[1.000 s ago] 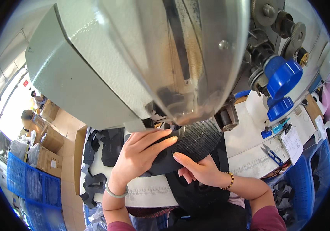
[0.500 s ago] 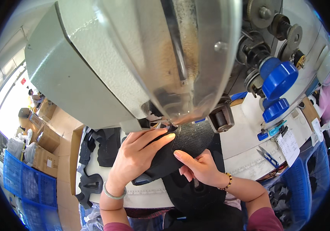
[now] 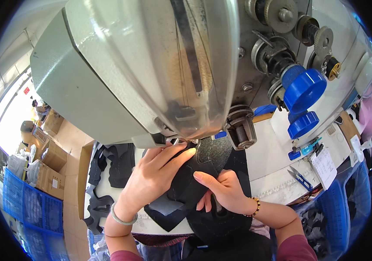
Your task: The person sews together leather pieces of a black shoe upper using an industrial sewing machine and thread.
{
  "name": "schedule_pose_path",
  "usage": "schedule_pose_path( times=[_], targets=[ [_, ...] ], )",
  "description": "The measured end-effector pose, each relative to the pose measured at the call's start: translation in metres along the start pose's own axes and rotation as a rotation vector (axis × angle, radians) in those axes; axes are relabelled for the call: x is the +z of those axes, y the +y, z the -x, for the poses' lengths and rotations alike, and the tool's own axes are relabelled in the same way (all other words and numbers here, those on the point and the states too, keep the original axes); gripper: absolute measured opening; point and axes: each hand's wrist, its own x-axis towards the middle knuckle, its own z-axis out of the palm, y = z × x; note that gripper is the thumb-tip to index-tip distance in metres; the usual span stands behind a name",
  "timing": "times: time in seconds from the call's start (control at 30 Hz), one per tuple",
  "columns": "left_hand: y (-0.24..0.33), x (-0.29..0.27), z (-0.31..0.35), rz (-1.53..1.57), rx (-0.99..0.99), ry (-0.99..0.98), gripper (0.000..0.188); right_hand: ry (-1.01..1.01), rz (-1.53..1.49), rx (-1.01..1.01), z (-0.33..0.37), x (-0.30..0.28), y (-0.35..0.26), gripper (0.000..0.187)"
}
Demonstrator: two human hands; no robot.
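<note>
A black fabric piece [image 3: 181, 187] with a shiny mesh patch [image 3: 212, 152] lies under the needle area of a sewing machine [image 3: 107, 78]. My left hand [image 3: 155, 174] presses and grips its left side, fingertips close to the machine's foot. On the piece's right side, my right hand [image 3: 227, 191] is closed, thumb on top and the other fingers curled under the edge. A grey folded flap [image 3: 166, 206] shows at the near left corner. The machine head hides the needle and the far end of the fabric.
Black cut pieces [image 3: 121, 165] lie left on the white table. Scissors [image 3: 301, 178], a written sheet [image 3: 323, 167] and blue machine knobs [image 3: 305, 89] are on the right. Blue crates [image 3: 34, 200] and cardboard boxes [image 3: 51, 178] stand on the floor at left; blue bins [image 3: 336, 213] stand at right.
The black fabric piece has turned and shifted under the machine, and more of its grey flap now shows. Both hands keep hold of it. The machine appears slightly farther left in view.
</note>
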Motion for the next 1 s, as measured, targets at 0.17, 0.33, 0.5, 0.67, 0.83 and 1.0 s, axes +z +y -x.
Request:
schedule_pose_path(
  times=[0.17, 0.33, 0.5, 0.67, 0.83, 1.0],
  targets=[
    [0.004, 0.0, 0.0, -0.051, 0.019, -0.005, 0.047, -0.028, -0.04, -0.041, 0.001, -0.008, 0.006, 0.033],
    [0.012, 0.001, 0.0, -0.12, 0.048, -0.026, 0.049, -0.02, -0.041, -0.072, 0.001, -0.009, 0.004, 0.031],
    [0.017, 0.008, 0.0, -0.156, 0.072, 0.023, 0.049, -0.007, -0.094, -0.057, 0.0, -0.013, 0.005, 0.025],
    [0.027, 0.015, 0.001, -0.285, 0.05, 0.049, 0.049, 0.101, -0.118, -0.055, -0.001, -0.014, 0.01, 0.02],
    [0.036, 0.016, 0.001, -0.32, 0.011, 0.061, 0.046, 0.157, 0.02, 0.037, -0.003, -0.015, -0.003, 0.017],
    [0.057, 0.027, -0.003, -0.546, -0.091, 0.032, 0.042, 0.256, 0.002, -0.172, -0.012, -0.015, 0.007, 0.024]
  ],
)
